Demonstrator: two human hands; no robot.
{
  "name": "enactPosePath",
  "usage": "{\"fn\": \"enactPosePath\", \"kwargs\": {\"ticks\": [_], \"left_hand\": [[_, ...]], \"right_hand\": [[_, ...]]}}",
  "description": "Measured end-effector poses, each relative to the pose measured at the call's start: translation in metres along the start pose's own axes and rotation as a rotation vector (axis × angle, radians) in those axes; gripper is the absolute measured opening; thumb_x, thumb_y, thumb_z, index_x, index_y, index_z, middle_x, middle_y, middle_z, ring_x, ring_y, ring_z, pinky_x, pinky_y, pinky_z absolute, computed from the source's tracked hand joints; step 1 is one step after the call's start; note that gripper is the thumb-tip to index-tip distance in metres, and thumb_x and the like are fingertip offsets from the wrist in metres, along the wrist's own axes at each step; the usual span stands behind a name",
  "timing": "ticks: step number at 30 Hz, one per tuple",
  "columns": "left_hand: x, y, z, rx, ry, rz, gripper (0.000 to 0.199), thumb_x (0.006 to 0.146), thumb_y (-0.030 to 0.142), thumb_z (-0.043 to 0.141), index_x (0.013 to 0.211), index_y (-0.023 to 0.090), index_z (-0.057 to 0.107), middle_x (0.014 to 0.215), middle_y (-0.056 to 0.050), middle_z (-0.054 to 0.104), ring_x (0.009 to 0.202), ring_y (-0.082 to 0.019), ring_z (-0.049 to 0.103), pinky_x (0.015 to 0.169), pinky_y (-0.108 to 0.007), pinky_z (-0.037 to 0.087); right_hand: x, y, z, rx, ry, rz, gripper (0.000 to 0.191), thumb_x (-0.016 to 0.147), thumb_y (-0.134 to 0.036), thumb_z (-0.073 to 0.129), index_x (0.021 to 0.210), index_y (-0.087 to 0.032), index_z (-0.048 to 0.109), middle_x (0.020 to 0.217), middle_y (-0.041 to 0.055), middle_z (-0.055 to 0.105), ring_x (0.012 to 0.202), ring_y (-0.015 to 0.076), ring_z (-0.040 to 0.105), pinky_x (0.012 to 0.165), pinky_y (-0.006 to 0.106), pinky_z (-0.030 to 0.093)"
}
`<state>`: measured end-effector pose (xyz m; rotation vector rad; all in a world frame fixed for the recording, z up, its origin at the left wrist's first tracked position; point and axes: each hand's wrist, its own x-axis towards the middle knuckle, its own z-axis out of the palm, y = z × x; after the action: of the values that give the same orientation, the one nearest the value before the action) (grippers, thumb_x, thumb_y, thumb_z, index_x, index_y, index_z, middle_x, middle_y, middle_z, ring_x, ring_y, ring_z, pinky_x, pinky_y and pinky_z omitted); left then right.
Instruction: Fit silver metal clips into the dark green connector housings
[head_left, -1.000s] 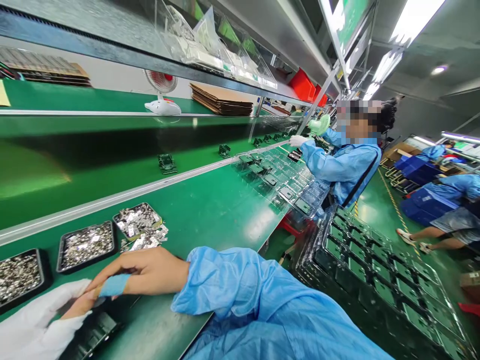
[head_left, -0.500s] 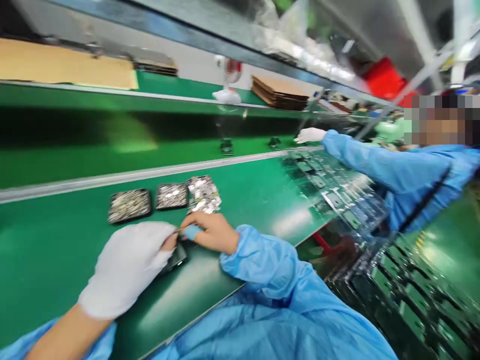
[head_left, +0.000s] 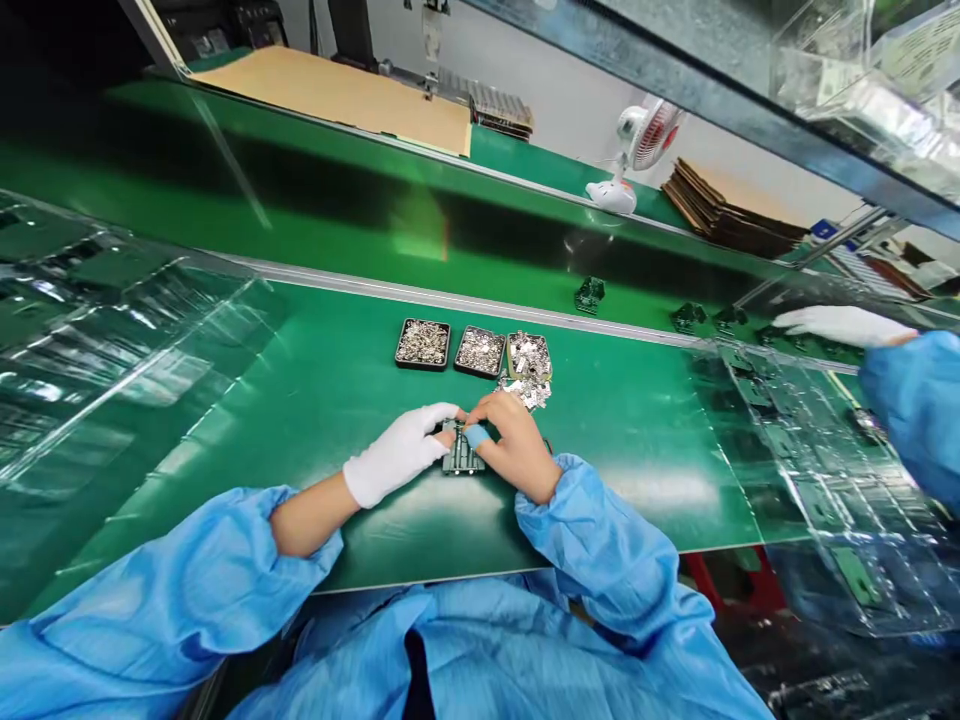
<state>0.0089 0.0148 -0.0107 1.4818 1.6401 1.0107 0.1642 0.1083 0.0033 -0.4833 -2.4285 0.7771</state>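
Observation:
A small dark green slotted part (head_left: 462,462) lies on the green bench between my hands. My left hand (head_left: 397,455), in a white glove with bare fingertips, grips its left side. My right hand (head_left: 519,446), ungloved with blue tape on a finger, has its fingers pinched over the part's upper right; whatever is in the pinch is hidden. Just beyond are two black trays (head_left: 422,367) (head_left: 478,373) of small metal pieces. Beside them, a third tray (head_left: 550,356) is heaped with shiny metal pieces (head_left: 529,392), some spilled in front.
Clear plastic blister trays lie at left (head_left: 142,420) and right (head_left: 825,480). Several dark parts (head_left: 589,294) sit on the belt behind. A co-worker's white-gloved hand (head_left: 844,324) reaches there from the right. A fan (head_left: 637,145) and cardboard (head_left: 727,210) stand on the shelf.
My view has swung left and levelled, bringing in the left blister trays. Both my hands stay together at the dark green part. The co-worker's hand is still near the belt.

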Motion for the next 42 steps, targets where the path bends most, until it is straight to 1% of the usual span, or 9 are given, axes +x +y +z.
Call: {"fn": "enactPosePath", "kwargs": {"ticks": [3,8,13,23,27,32,37,40,42], "left_hand": [[0.000,0.002,0.001,-0.014,0.011,0.014,0.031,0.082,0.037,0.043,0.097,0.015,0.058,0.094,-0.006,0.065,0.087,-0.020,0.059,0.082,-0.034,0.047],[-0.001,0.003,0.001,-0.022,0.017,0.029,0.030,0.083,0.037,0.042,0.096,0.015,0.058,0.095,-0.006,0.065,0.088,-0.021,0.059,0.083,-0.034,0.046],[0.000,0.002,0.002,-0.039,0.022,0.017,0.032,0.082,0.038,0.043,0.096,0.015,0.058,0.095,-0.006,0.065,0.088,-0.021,0.059,0.083,-0.033,0.046],[-0.001,0.000,0.007,-0.108,0.042,-0.044,0.038,0.079,0.043,0.042,0.097,0.014,0.060,0.097,-0.007,0.066,0.091,-0.022,0.060,0.084,-0.034,0.047],[-0.001,-0.002,0.008,-0.120,0.059,-0.056,0.040,0.077,0.041,0.043,0.101,0.013,0.061,0.099,-0.007,0.067,0.091,-0.023,0.061,0.085,-0.034,0.047],[-0.001,-0.006,0.008,-0.177,0.084,-0.009,0.041,0.080,0.041,0.041,0.099,0.013,0.063,0.101,-0.008,0.069,0.094,-0.022,0.062,0.089,-0.033,0.048],[0.000,-0.009,0.009,-0.168,0.104,0.007,0.040,0.081,0.041,0.042,0.101,0.013,0.062,0.103,-0.008,0.068,0.095,-0.022,0.062,0.090,-0.032,0.048],[0.001,-0.007,0.011,-0.174,0.107,-0.007,0.039,0.083,0.045,0.042,0.093,0.014,0.063,0.095,-0.007,0.068,0.089,-0.021,0.061,0.085,-0.032,0.049],[0.002,-0.005,0.013,-0.176,0.099,-0.018,0.038,0.084,0.048,0.043,0.087,0.015,0.062,0.088,-0.005,0.066,0.084,-0.020,0.060,0.081,-0.032,0.049]], "right_hand": [[0.001,-0.001,0.004,-0.021,-0.009,0.024,0.011,0.080,-0.014,0.050,0.082,-0.020,0.058,0.087,0.0047,0.059,0.087,0.0188,0.053,0.079,0.033,0.041],[0.000,0.000,0.005,0.000,-0.006,-0.003,0.009,0.080,-0.014,0.050,0.082,-0.020,0.057,0.087,0.0051,0.059,0.088,0.0191,0.053,0.080,0.034,0.042],[-0.002,-0.001,0.006,0.008,-0.022,0.039,0.011,0.078,-0.012,0.049,0.082,-0.020,0.055,0.087,0.0049,0.058,0.088,0.0193,0.052,0.080,0.034,0.043],[-0.007,0.002,0.015,0.111,0.080,0.048,0.008,0.080,-0.013,0.050,0.081,-0.020,0.051,0.086,0.0045,0.056,0.085,0.0183,0.054,0.076,0.033,0.044],[-0.007,0.001,0.017,0.079,0.074,0.058,0.011,0.078,-0.010,0.049,0.078,-0.020,0.051,0.086,0.0045,0.057,0.086,0.0188,0.054,0.077,0.034,0.044],[-0.008,0.003,0.020,0.108,0.090,0.075,0.010,0.078,-0.011,0.050,0.078,-0.021,0.050,0.087,0.0039,0.059,0.086,0.0182,0.055,0.078,0.034,0.044],[-0.008,0.004,0.021,0.171,0.108,0.080,0.008,0.080,-0.014,0.052,0.076,-0.021,0.052,0.087,0.0036,0.059,0.087,0.0177,0.056,0.080,0.034,0.043],[-0.008,0.002,0.018,0.176,0.089,0.095,0.008,0.080,-0.014,0.052,0.076,-0.021,0.054,0.088,0.0037,0.060,0.088,0.0182,0.056,0.081,0.035,0.043],[-0.007,0.002,0.016,0.239,0.067,0.124,0.005,0.080,-0.017,0.053,0.078,-0.021,0.055,0.088,0.0035,0.060,0.089,0.0180,0.056,0.082,0.035,0.043]]}}
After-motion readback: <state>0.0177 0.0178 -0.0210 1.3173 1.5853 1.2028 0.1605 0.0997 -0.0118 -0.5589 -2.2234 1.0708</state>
